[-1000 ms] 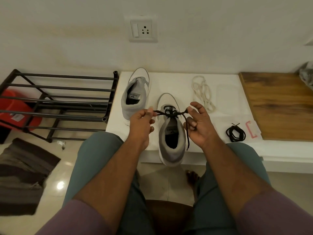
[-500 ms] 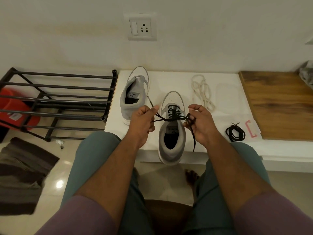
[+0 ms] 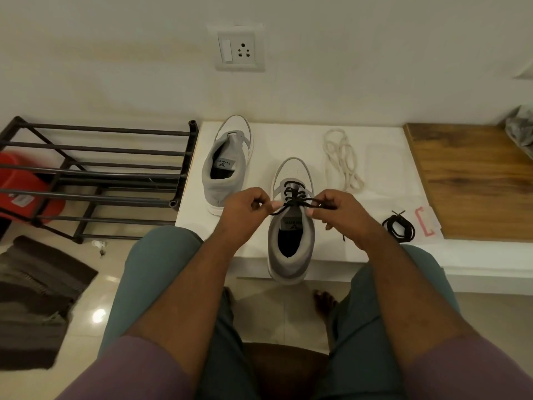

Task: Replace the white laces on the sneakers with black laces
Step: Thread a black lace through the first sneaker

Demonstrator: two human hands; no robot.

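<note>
The near grey sneaker (image 3: 290, 226) sits right between the two hands, with its heel hanging over the edge of the white ledge (image 3: 375, 249). A black lace (image 3: 294, 194) is already crisscrossed up its front. The left hand (image 3: 242, 217) has its fingers curled and pinches one end of that lace. The right hand (image 3: 343, 217) is curled too and pinches the other end, and a short bit of lace hangs down below it. The lace runs tight from one hand to the other, just over the sneaker's tongue.

The other grey sneaker (image 3: 226, 166) stands past the left hand, a bit farther away (it has no lace that can be seen). Its opening shows only a dark inside and a label.

The white laces (image 3: 341, 160) lie in a loose pile past the right hand. A second black lace (image 3: 399, 228), rolled in a small coil, lies to the outside of the right hand, near a little pink piece (image 3: 424, 223). Past that is a wooden board (image 3: 476, 180).

Out beyond the left hand stands a dark shoe rack (image 3: 95, 174) with nothing resting on its bars. A red tub (image 3: 26, 189) sits behind it; what is in it cannot be seen.
</note>
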